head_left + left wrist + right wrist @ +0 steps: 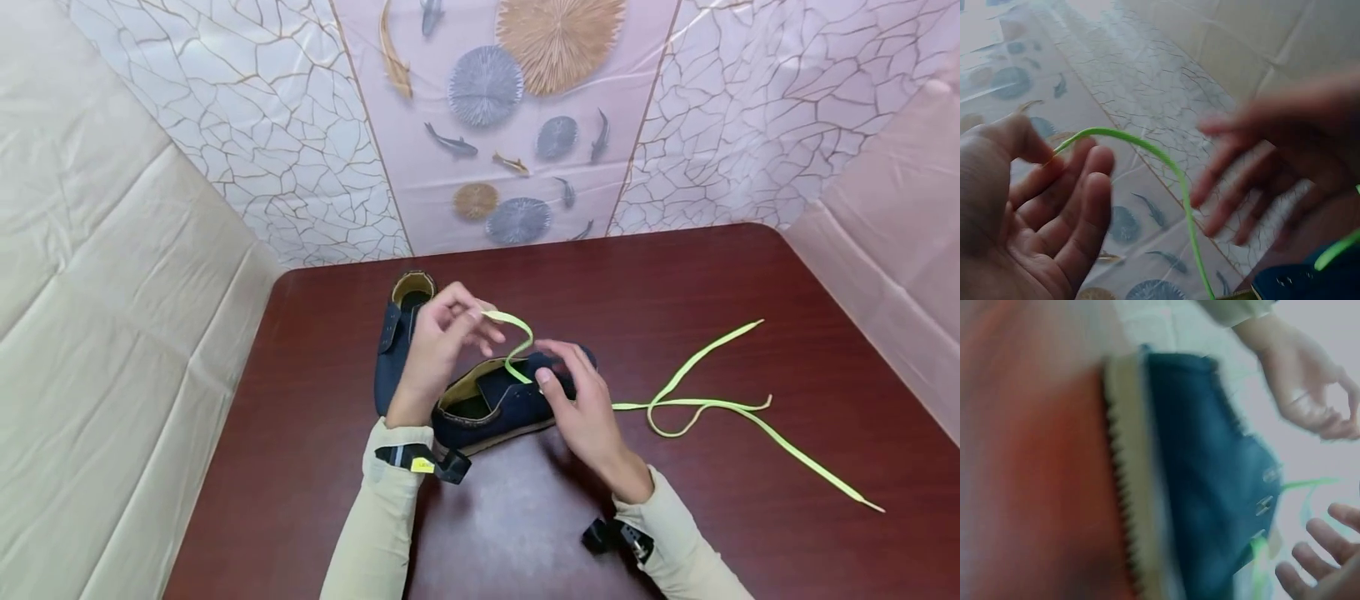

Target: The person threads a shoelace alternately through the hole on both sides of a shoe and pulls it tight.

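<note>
A navy shoe with a tan sole lies on its base on the table, toe toward the right. My left hand pinches the tip of a yellow-green shoelace between thumb and index finger. From there the lace curves down to the shoe's upper, where metal-rimmed eyelets show in the right wrist view. Beside the toe end, my right hand has its fingers spread and loosely bent, with no lace between them. In the left wrist view the right hand is blurred.
Another navy shoe stands behind my left hand, partly hidden by it. More yellow-green lace lies looped and crossing on the dark red table, right of the shoe. A patterned sheet hangs behind the table.
</note>
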A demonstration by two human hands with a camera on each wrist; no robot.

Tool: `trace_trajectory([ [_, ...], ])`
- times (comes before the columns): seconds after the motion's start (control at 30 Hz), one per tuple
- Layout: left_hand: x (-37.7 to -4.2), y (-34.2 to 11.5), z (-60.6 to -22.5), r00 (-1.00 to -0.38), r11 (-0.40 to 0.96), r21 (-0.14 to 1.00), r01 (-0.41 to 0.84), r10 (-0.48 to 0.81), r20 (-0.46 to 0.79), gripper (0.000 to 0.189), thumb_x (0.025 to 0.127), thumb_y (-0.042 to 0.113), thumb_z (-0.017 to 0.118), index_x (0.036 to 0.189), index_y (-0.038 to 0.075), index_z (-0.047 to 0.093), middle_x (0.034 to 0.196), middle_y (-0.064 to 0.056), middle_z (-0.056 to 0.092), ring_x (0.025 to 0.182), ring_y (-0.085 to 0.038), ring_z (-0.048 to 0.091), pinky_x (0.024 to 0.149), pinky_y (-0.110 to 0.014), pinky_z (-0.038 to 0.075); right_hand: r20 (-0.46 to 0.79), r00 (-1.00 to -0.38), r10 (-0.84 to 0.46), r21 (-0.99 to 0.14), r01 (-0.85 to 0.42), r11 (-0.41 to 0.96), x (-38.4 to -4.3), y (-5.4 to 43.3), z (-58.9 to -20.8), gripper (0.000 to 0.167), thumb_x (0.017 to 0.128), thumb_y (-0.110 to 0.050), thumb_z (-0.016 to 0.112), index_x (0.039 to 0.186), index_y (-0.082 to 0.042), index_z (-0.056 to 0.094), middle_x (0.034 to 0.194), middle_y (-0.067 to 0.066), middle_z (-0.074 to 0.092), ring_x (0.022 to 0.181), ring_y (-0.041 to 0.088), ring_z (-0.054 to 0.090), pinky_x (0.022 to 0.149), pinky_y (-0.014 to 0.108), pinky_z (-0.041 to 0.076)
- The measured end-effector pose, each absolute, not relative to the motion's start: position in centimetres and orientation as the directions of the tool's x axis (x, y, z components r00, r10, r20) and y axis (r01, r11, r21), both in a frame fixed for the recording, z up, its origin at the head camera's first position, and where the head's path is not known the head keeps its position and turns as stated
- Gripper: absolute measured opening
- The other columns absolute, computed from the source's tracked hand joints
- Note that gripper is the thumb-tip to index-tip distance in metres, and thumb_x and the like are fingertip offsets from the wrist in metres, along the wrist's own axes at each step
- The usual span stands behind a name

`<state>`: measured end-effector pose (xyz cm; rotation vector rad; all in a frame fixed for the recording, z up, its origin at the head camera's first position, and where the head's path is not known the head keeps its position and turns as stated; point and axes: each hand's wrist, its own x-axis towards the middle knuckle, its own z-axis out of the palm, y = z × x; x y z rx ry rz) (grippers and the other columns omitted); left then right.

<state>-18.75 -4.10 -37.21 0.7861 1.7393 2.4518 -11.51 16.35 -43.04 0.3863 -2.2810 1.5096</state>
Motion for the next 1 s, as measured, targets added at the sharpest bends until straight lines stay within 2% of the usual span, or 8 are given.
trace_trajectory([
  [0.13,-18.8,-3.6,-37.3,-0.830,-0.195,0.933,0.302,0.428,0.358,0.008,0.102,0.003,0.060,0.100,-0.003,0.065,0.095,-0.010,0.075,0.071,-0.018,0.072,0.062,-0.030,0.058,0.316,-0.931,-0.183,-0.864,-0.362,0.350,-12.9,15.9,-40.1,0.031,0.112,-0.018,0.053,0.139,-0.007,0.065,0.117,0.010,0.073,0.106,0.023,0.068,0.092,0.026,0.049],
  [0.2,-18.9,-3.7,-37.4,-0.826,-0.123,0.938,0.325,0.446,0.344,0.008,0.102,0.005,0.064,0.101,0.000,0.069,0.094,-0.011,0.074,0.069,-0.026,0.070,0.063,-0.031,0.058,0.245,-0.933,-0.264,-0.873,-0.331,0.358,-13.8,15.6,-39.0,0.032,0.115,-0.024,0.047,0.129,-0.007,0.069,0.103,0.006,0.076,0.093,0.021,0.067,0.084,0.028,0.050],
  [0.27,-19.0,-3.9,-37.6,-0.825,-0.071,0.937,0.342,0.455,0.336,0.007,0.102,0.008,0.067,0.102,0.003,0.072,0.095,-0.011,0.072,0.070,-0.036,0.069,0.065,-0.034,0.059,0.209,-0.927,-0.310,-0.870,-0.321,0.374,-14.7,15.5,-38.2,0.034,0.116,-0.026,0.044,0.117,-0.006,0.072,0.095,0.002,0.076,0.090,0.018,0.067,0.083,0.029,0.049],
  [0.4,-19.3,-4.5,-37.9,-0.818,-0.014,0.933,0.359,0.477,0.322,0.005,0.101,0.008,0.070,0.102,0.005,0.074,0.100,-0.008,0.071,0.074,-0.049,0.064,0.066,-0.033,0.057,0.187,-0.922,-0.340,-0.911,-0.292,0.291,-15.9,15.9,-37.5,0.034,0.114,-0.022,0.050,0.090,-0.004,0.065,0.071,0.004,0.064,0.074,0.021,0.064,0.073,0.028,0.051],
  [0.53,-19.4,-4.5,-38.1,-0.811,0.011,0.928,0.371,0.491,0.319,0.006,0.101,0.007,0.070,0.103,0.003,0.074,0.103,-0.009,0.070,0.074,-0.047,0.064,0.068,-0.029,0.057,0.169,-0.909,-0.382,-0.944,-0.260,0.201,-16.5,16.4,-37.3,0.034,0.112,-0.018,0.055,0.081,-0.003,0.058,0.063,0.008,0.053,0.063,0.029,0.064,0.069,0.034,0.059],
  [0.73,-19.4,-3.9,-38.4,-0.837,0.058,0.937,0.343,0.472,0.277,0.008,0.104,0.015,0.069,0.104,0.009,0.074,0.101,-0.005,0.071,0.080,-0.045,0.070,0.069,-0.039,0.061,0.137,-0.895,-0.424,-0.955,-0.234,0.185,-16.9,17.5,-37.1,0.021,0.110,-0.011,0.056,0.095,0.003,0.064,0.069,0.007,0.052,0.062,0.022,0.057,0.067,0.033,0.058],
  [0.87,-19.7,-3.1,-39.2,-0.840,0.211,0.904,0.373,0.490,0.232,0.009,0.105,0.017,0.067,0.109,0.013,0.073,0.106,-0.002,0.073,0.089,-0.030,0.074,0.079,-0.040,0.061,0.089,-0.909,-0.407,-0.944,-0.208,0.256,-17.0,18.3,-37.3,0.014,0.109,-0.011,0.060,0.103,-0.001,0.068,0.075,0.006,0.056,0.067,0.017,0.056,0.067,0.029,0.053],
  [1.0,-20.0,-2.4,-40.5,-0.795,0.411,0.775,0.480,0.578,0.185,0.018,0.104,0.017,0.068,0.120,0.011,0.074,0.118,-0.003,0.073,0.109,-0.021,0.072,0.096,-0.038,0.057,0.052,-0.926,-0.375,-0.941,-0.170,0.291,-17.1,18.7,-37.5,0.014,0.108,-0.011,0.061,0.104,0.001,0.068,0.077,0.007,0.059,0.069,0.018,0.058,0.067,0.029,0.051],
])
